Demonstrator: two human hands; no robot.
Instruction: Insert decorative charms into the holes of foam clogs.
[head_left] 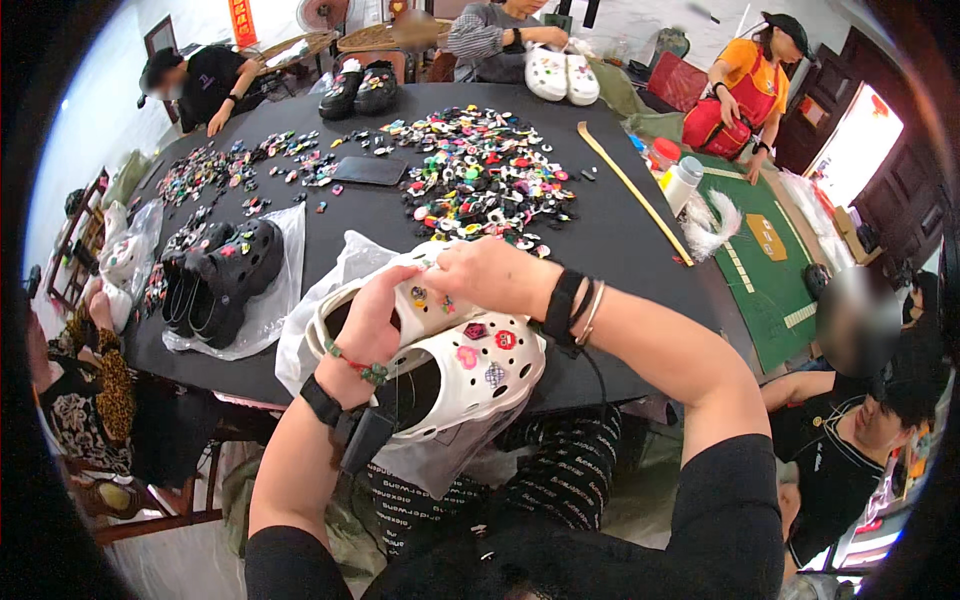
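Observation:
A pair of white clogs lies at the near table edge, partly on a clear plastic bag (300,345). The nearer clog (465,400) carries several charms, among them a pink one (467,357) and a red one (506,341). My left hand (385,300) grips the farther clog (425,325), its fingers partly inside the shoe. Over that clog's upper, my right hand (490,275) is closed in a pinch, its fingertips close to my left thumb. Whatever those fingertips hold is hidden. Small charms sit on the farther clog below the fingers.
Heaps of colourful shoe charms (490,170) cover the dark table, with a phone (369,171) between them. Black clogs (240,270) lie on plastic at left. A wooden stick (635,190) and white bottle (684,180) are at right. Several people work around the table.

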